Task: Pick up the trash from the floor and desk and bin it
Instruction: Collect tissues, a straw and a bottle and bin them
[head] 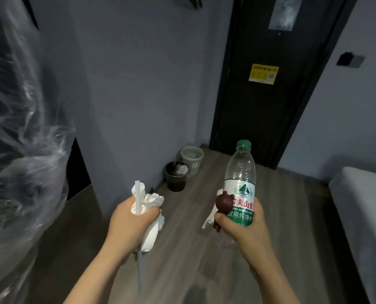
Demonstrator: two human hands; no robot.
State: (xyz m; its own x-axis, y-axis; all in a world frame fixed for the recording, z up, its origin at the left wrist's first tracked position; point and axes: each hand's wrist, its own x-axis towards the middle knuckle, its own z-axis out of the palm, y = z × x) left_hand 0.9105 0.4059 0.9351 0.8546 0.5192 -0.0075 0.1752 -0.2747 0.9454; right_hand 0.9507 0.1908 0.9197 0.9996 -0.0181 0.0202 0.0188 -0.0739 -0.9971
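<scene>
Hanging down the left side of the frame is a big sheet of clear plastic [18, 128]; it is crinkly and shiny, and the things behind it are too blurry to tell.

Low and left of the middle, the left hand [130, 218] is curled tight round a bunch of crumpled white tissue [153, 199] and a long white straw [137, 194]; the tissue puffs out above the fist and hangs down below it; the straw sticks up past the tissue and runs down under the hand.

Past the hands, two bins stand side by side on the wood floor [182, 249] near the grey wall; the black bin [176, 183] is closer and has white paper inside; the pale green bin [194, 165] is just behind it, touching or nearly so.

Right of the middle, the right hand [242, 227] is wrapped round a clear water bottle [240, 170] with a green cap, held upright; the thumb also pinches a small brown bear-shaped thing [223, 201] against the bottle; a bit of white paper [208, 221] pokes out behind the bear.

Up in the right half is a dark door [259, 117] with a yellow sticker [263, 73]; a white bed [362, 205] shows at the right edge.
</scene>
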